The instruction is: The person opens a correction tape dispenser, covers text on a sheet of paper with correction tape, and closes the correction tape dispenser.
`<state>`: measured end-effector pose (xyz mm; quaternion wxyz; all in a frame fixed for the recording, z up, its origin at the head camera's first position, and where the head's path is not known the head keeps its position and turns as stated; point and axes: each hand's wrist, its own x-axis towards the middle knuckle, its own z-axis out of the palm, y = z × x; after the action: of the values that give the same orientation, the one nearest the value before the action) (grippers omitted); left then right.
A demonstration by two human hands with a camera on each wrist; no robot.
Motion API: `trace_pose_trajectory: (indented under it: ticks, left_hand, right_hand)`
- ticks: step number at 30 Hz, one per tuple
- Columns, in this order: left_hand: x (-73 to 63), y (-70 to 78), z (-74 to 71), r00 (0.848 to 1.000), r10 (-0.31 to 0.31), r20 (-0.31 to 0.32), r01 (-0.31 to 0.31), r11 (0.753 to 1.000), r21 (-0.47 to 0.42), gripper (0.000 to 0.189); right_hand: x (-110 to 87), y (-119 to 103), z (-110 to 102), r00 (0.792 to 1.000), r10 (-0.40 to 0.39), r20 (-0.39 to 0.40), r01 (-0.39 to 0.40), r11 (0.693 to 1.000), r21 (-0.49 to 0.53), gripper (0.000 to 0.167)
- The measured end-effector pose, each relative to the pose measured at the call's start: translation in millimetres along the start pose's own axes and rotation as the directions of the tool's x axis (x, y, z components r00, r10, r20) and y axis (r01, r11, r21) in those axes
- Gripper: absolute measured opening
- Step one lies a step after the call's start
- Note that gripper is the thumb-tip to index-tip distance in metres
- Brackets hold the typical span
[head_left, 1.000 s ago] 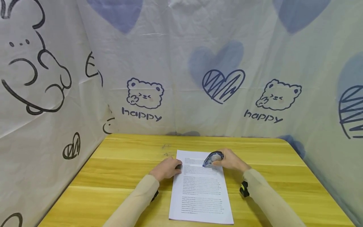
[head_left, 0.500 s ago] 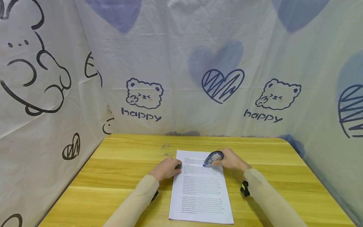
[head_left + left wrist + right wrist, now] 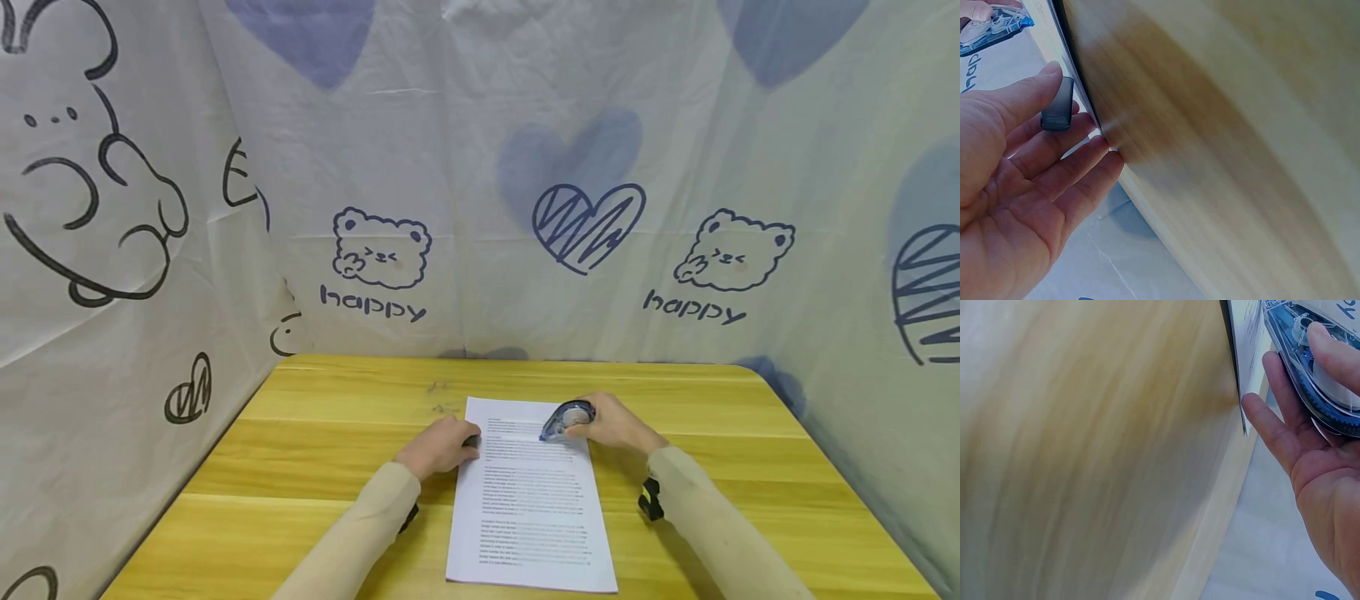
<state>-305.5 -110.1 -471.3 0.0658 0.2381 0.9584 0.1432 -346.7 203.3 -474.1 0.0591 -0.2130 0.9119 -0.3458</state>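
Note:
A stack of white printed paper [image 3: 531, 575] lies on the table. My right hand [image 3: 615, 423] grips a blue, clear-sided correction tape [image 3: 567, 418] over its upper right part. The blue tip points down and left, right at a line of text. In the right wrist view, the thumb lies on the side of the correction tape [image 3: 1297, 337], fingers behind. At the upper left edge of the paper is my left hand [image 3: 438, 446], its fingertips at the sheet's edge. In the left wrist view, it pinches a small dark see-through cap [image 3: 1057, 106] between thumb and fingers.
The yellow wood-grain table [image 3: 315, 467] reaches back to a white curtain [image 3: 480, 275] printed with hearts and bears, which also hangs along both sides. Dark bands with small devices [image 3: 650, 498] sit at the wrists, below the beige sleeves [image 3: 720, 525].
The correction tape in my right hand has shifted slightly to the right along the text line. My left hand and the paper stay where they were.

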Motion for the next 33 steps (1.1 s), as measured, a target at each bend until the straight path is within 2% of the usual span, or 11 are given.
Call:
trace_pose_trajectory:
  ticks: [6,15,27,33]
  left_hand:
    - [-1.2,0.2,-0.1,1.0,0.006,-0.004,-0.006,1.0,0.003,0.013]
    - [-1.7,0.2,-0.1,1.0,0.005,-0.001,-0.005,1.0,0.008,0.014]
    - [-0.7,-0.7,0.1,1.0,0.018,-0.011,-0.017,1.0,0.01,0.013]
    - [0.5,-0.3,1.6,1.0,0.004,-0.001,-0.004,1.0,0.011,0.011]
  right_hand:
    - [-1.3,1.2,-1.5,1.0,0.011,-0.001,-0.011,1.0,-0.003,0.023]
    - [-4.7,1.0,-3.4,1.0,-0.025,0.003,0.025,1.0,-0.001,0.019]
    - [-4.0,4.1,-2.9,1.0,0.005,-0.011,-0.005,1.0,0.008,0.016]
    - [-4.8,4.5,-3.4,1.0,0.011,-0.008,-0.011,1.0,0.006,0.019]
